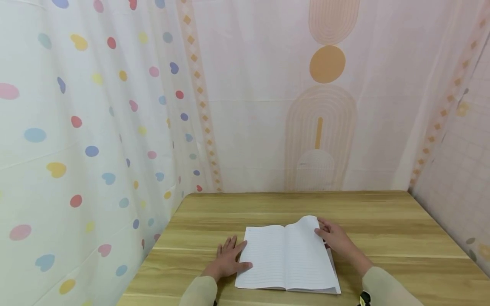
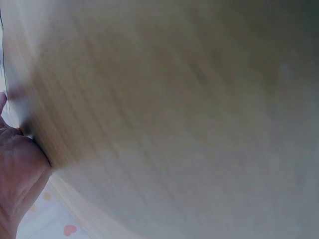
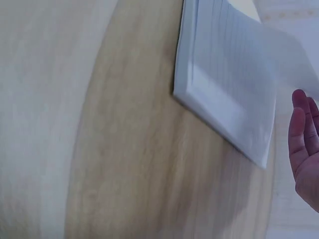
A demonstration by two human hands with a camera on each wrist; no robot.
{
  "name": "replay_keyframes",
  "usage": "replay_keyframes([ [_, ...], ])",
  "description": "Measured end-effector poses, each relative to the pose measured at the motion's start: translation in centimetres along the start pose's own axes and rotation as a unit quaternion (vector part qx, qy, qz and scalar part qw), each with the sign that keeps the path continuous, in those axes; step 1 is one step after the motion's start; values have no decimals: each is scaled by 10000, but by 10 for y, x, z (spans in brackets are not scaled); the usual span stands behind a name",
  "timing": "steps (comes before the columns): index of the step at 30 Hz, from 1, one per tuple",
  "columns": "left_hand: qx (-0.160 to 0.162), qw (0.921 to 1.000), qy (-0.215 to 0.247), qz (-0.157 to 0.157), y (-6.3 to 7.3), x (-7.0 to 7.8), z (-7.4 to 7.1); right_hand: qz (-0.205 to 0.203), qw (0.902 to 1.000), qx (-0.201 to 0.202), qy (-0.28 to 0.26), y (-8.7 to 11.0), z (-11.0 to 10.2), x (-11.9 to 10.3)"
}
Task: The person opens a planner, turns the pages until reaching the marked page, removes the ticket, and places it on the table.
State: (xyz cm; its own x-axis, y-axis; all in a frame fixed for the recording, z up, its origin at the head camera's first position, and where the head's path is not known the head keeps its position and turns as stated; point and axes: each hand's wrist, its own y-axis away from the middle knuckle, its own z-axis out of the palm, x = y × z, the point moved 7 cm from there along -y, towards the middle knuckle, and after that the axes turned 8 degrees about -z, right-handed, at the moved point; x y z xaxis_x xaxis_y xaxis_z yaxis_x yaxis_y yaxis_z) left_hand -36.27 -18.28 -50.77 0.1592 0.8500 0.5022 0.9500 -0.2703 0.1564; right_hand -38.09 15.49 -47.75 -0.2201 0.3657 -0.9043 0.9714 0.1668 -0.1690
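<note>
An open notebook (image 1: 265, 257) with ruled white pages lies on the wooden table. My left hand (image 1: 228, 260) rests at its left edge, thumb over the page and the other fingers spread beside it. In the left wrist view only part of that hand (image 2: 22, 172) shows at the left border. At the upper right corner, my right hand (image 1: 334, 236) pinches a raised page (image 1: 306, 227), which bows upward. From the right wrist, the right hand's fingers (image 3: 297, 132) appear at the lifted sheet's edge, with the page stack (image 3: 227, 94) below.
The wooden table (image 1: 402, 229) extends around the notebook on all sides. Behind it hangs a pale curtain (image 1: 252, 106) with arch patterns, and a dotted curtain (image 1: 95, 191) runs along the left. A pale patterned sheet (image 1: 459, 170) borders the right side.
</note>
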Motion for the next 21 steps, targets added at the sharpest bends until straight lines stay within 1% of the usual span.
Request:
replay_keyframes([
  [8, -11, 10000, 16, -57, 0, -1, 0, 163, 9976, 61, -668, 3, 7, -14],
  [14, 22, 9999, 27, -103, -1, -1, 0, -33, 9905, -13, -1371, 6, 22, -28],
  [17, 53, 9999, 51, -114, -2, -2, 0, -241, 9859, -235, -1640, 8, 33, -36],
  [19, 70, 9999, 69, -113, -2, -2, 0, -399, 9816, -496, -1799, 9, 42, -41],
  [21, 75, 9999, 75, -114, -3, -3, 1, -594, 9794, -762, -1773, 10, 52, -45],
])
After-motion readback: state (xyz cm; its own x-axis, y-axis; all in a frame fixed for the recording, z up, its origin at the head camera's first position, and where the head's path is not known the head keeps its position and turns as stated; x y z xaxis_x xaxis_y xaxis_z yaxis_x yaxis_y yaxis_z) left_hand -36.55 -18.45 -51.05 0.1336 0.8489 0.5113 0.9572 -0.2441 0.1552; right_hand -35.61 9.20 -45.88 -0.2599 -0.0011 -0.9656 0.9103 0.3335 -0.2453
